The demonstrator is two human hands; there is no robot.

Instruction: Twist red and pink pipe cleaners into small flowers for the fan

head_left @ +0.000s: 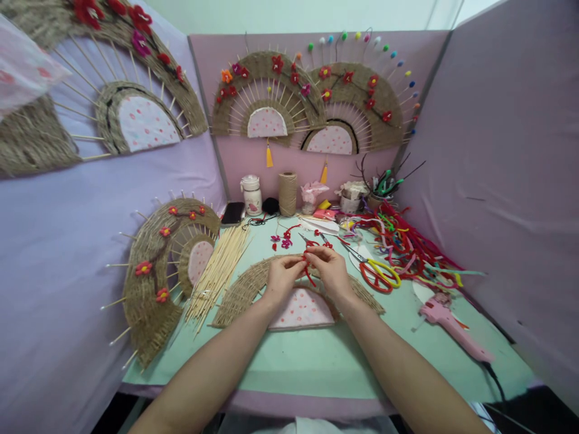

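Observation:
Both hands meet over a woven twine fan [244, 283] that lies flat on the green table, its half-round centre [302, 307] covered in white cloth with pink dots. My left hand [284, 276] pinches a small red fuzzy piece [308, 272] between thumb and fingers. From the other side my right hand [330, 270] holds the same red piece, its fingertips nearly touching the left ones. A strand of it hangs down between the hands. Just beyond the fingers lie small red and purple flowers [286, 243] and the tip of a scissor-like tool [305, 239].
Scissors with red and yellow handles [376, 276], a pink glue gun [455, 331] and a pile of coloured fuzzy stems [407, 241] lie right. Thin sticks [221, 271] lie left. Behind stand a white bottle [251, 196] and a twine spool [287, 194]. Decorated fans [266, 75] hang behind.

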